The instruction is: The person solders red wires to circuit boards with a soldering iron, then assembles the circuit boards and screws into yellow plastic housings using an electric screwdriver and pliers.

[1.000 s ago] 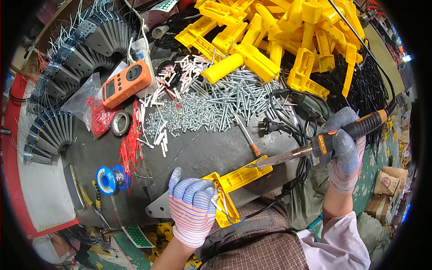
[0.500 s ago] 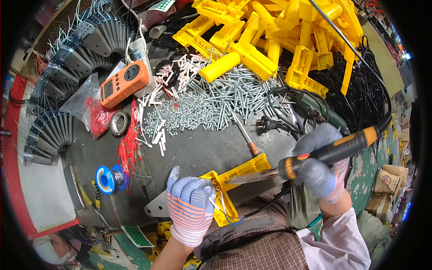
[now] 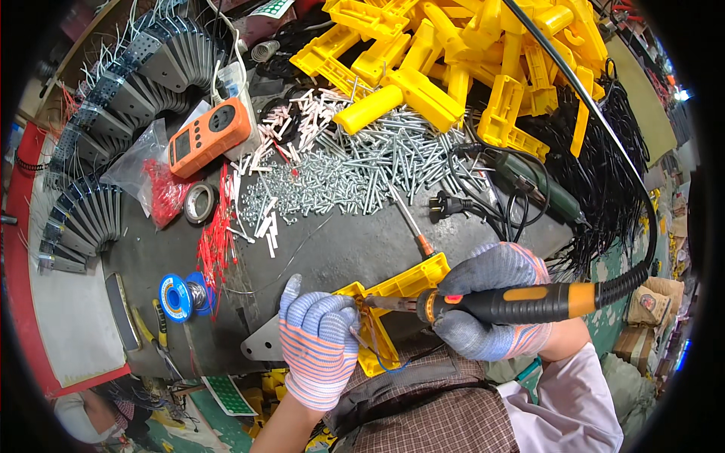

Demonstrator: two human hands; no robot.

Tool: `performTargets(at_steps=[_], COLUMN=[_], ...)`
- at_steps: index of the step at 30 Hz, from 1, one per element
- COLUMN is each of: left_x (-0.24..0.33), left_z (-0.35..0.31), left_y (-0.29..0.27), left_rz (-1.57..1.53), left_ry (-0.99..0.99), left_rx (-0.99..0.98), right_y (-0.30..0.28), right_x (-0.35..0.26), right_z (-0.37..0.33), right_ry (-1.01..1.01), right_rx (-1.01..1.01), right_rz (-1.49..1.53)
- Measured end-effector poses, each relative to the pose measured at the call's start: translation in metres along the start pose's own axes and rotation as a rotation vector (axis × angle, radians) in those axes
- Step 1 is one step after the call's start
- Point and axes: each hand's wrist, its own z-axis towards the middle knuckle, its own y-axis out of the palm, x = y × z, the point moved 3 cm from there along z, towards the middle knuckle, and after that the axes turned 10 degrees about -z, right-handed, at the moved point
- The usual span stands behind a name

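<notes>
My right hand (image 3: 491,302), in a striped glove, is closed round the black and orange handle of a soldering iron (image 3: 521,303). The iron points left, and its tip is at the inside of an open yellow plastic housing (image 3: 408,279), close to my left fingertips. Gloved as well, my left hand (image 3: 321,343) is closed on the near left part of that housing. A thin wire and a blue lead (image 3: 394,371) run in the housing's lower arm. A grey metal plate (image 3: 264,344) with holes sticks out left of my left hand. My fingers hide the exact contact point.
Screws (image 3: 362,170) lie heaped mid-table, with yellow housings (image 3: 453,53) piled behind. A screwdriver (image 3: 411,219), a power plug (image 3: 449,205) and a green power tool (image 3: 540,189) lie right. Left are a solder spool (image 3: 176,298), an orange meter (image 3: 211,138) and stacked metal brackets (image 3: 87,219).
My right hand has brought the soldering iron left and turned it closer to level, its tip now beside my left fingers. The iron's cord has swung with it. My left hand stays nearly still.
</notes>
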Motion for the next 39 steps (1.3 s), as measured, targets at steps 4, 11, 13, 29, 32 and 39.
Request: performTargets(at_steps=[4,11,13,29,32,39], left_x=[0.0,0.0,-0.001,-0.001,-0.001,0.0], left_z=[0.0,0.0,0.0,0.0,0.001,0.0], left_y=[0.0,0.0,0.0,0.0,0.0,-0.001], left_rz=[-0.015,-0.025,-0.039,-0.034,-0.036,-0.028], left_ry=[-0.001,0.009,0.009,0.011,0.011,0.0], left_rx=[0.0,0.01,0.008,0.0,0.003,-0.006], right_y=[0.001,-0.004,-0.001,0.001,0.001,0.002], right_x=[-0.004,-0.008,-0.006,-0.005,-0.006,-0.004], right_z=[0.006,0.009,0.009,0.007,0.006,0.005], right_ry=[0.129,0.041,0.128,-0.112,-0.038,0.047], right_rx=[-0.203,-0.085,-0.245,-0.123,0.019,-0.071], right_rz=[-0.029,-0.028,-0.093,-0.137,-0.17,-0.124])
